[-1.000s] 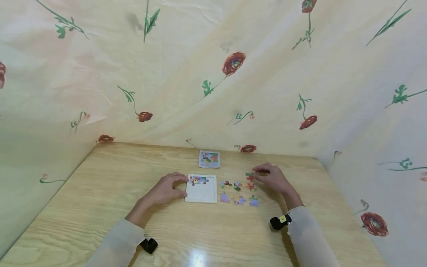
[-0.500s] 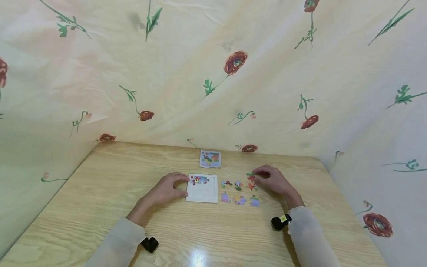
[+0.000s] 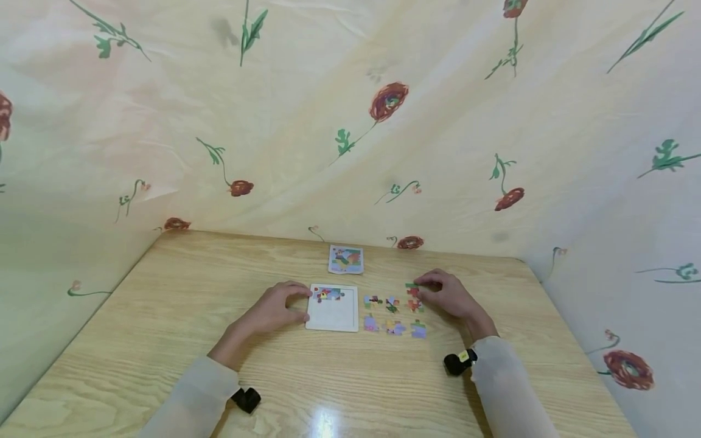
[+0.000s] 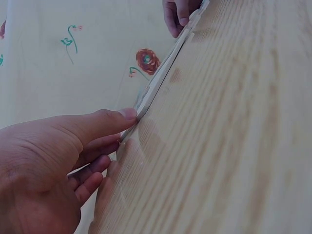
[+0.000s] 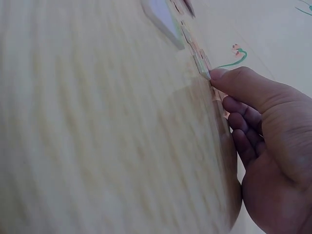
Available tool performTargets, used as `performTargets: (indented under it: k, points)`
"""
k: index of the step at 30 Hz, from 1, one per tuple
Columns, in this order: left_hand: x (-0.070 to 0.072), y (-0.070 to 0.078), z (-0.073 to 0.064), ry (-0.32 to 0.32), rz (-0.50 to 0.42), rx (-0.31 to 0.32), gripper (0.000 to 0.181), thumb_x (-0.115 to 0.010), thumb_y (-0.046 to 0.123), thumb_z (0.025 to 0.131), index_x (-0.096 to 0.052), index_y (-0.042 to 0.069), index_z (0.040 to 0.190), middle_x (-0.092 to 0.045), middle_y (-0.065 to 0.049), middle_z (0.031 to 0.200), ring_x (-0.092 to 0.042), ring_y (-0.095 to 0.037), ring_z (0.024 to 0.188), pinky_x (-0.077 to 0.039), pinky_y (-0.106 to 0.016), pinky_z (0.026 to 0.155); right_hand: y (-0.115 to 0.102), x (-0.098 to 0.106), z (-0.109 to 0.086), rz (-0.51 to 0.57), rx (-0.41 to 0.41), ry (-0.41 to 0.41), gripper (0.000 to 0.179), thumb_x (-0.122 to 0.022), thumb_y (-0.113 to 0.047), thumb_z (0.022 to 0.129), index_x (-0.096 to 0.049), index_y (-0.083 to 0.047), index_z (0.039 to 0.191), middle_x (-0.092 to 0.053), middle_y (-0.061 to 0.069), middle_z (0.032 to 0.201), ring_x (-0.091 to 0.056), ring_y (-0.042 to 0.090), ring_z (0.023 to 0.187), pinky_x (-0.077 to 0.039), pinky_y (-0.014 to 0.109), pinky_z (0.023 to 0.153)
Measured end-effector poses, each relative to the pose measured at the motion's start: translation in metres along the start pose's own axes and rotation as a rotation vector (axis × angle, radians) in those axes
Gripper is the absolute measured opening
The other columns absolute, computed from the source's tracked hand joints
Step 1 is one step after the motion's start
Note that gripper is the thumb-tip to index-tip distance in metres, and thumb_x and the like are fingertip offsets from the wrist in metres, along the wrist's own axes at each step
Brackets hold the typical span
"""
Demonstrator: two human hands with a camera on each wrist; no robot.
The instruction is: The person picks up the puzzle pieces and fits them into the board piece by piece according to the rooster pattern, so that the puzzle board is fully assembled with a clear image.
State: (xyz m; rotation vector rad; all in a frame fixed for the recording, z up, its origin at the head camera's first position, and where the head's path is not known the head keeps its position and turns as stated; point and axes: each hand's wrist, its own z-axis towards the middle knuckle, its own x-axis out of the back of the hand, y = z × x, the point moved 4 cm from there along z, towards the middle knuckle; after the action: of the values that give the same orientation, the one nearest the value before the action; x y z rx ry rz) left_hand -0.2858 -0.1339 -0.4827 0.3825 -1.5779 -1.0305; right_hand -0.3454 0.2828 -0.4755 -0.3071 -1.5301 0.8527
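Note:
A square white puzzle tray (image 3: 331, 316) lies on the table, joined puzzle pieces (image 3: 328, 294) along its top left. My left hand (image 3: 274, 309) holds the tray's left side, forefinger at the far corner and thumb at the near one; in the left wrist view the thumb of this hand (image 4: 53, 146) presses the tray's edge. Right of the tray, my right hand (image 3: 446, 295) has thumb and forefinger on a red and green puzzle piece (image 3: 411, 288), partly covered by the fingers. A red puzzle piece (image 3: 414, 306) sits just below it.
Several loose puzzle pieces (image 3: 392, 304) lie in two rows between tray and right hand, a lilac and green piece (image 3: 418, 329) nearest me at the right. A picture card (image 3: 345, 260) lies behind the tray. Flowered cloth (image 3: 306, 121) surrounds the wooden table (image 3: 339, 377).
My right fingers have come down slightly and closed in on the red and green piece. The left hand stays at the tray's side. The head view has shifted a little.

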Motion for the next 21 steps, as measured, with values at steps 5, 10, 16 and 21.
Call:
performTargets:
  k: [5, 10, 16, 21]
  points:
    - [0.0002, 0.0014, -0.0004, -0.003, 0.004, 0.003, 0.046, -0.081, 0.026, 0.089, -0.069, 0.016, 0.133, -0.059, -0.004, 0.146, -0.045, -0.037, 0.145, -0.036, -0.062, 0.119, -0.0007, 0.0002, 0.0002, -0.008, 0.001, 0.004, 0.028, -0.07, -0.025, 0.099, -0.074, -0.013, 0.124, -0.065, 0.009, 0.124, -0.061, 0.028, 0.114, -0.051, 0.044, 0.097]
    - [0.0004, 0.0013, -0.0007, 0.0, 0.006, 0.002, 0.046, -0.081, 0.026, 0.089, -0.069, 0.016, 0.133, -0.059, -0.004, 0.146, -0.045, -0.037, 0.145, -0.036, -0.062, 0.119, -0.0019, -0.0002, -0.0007, -0.003, -0.002, 0.022, 0.026, -0.071, -0.023, 0.098, -0.075, -0.012, 0.121, -0.065, 0.01, 0.123, -0.061, 0.028, 0.113, -0.051, 0.045, 0.097]
    - [-0.0004, -0.0006, -0.0001, 0.0, 0.003, 0.009, 0.046, -0.081, 0.026, 0.089, -0.069, 0.017, 0.132, -0.06, -0.004, 0.146, -0.045, -0.036, 0.145, -0.035, -0.061, 0.12, 0.0005, -0.0027, -0.001, -0.027, -0.029, 0.067, 0.023, -0.074, -0.022, 0.096, -0.076, -0.013, 0.117, -0.065, 0.008, 0.122, -0.06, 0.026, 0.112, -0.048, 0.042, 0.098]
    - [-0.0005, -0.0014, 0.0006, 0.001, 0.006, 0.01, 0.046, -0.081, 0.027, 0.089, -0.069, 0.017, 0.132, -0.059, -0.003, 0.146, -0.045, -0.036, 0.145, -0.036, -0.061, 0.119, -0.0004, -0.003, -0.003, 0.021, -0.049, 0.097, 0.023, -0.074, -0.022, 0.096, -0.076, -0.012, 0.116, -0.064, 0.01, 0.124, -0.061, 0.029, 0.114, -0.05, 0.045, 0.099]
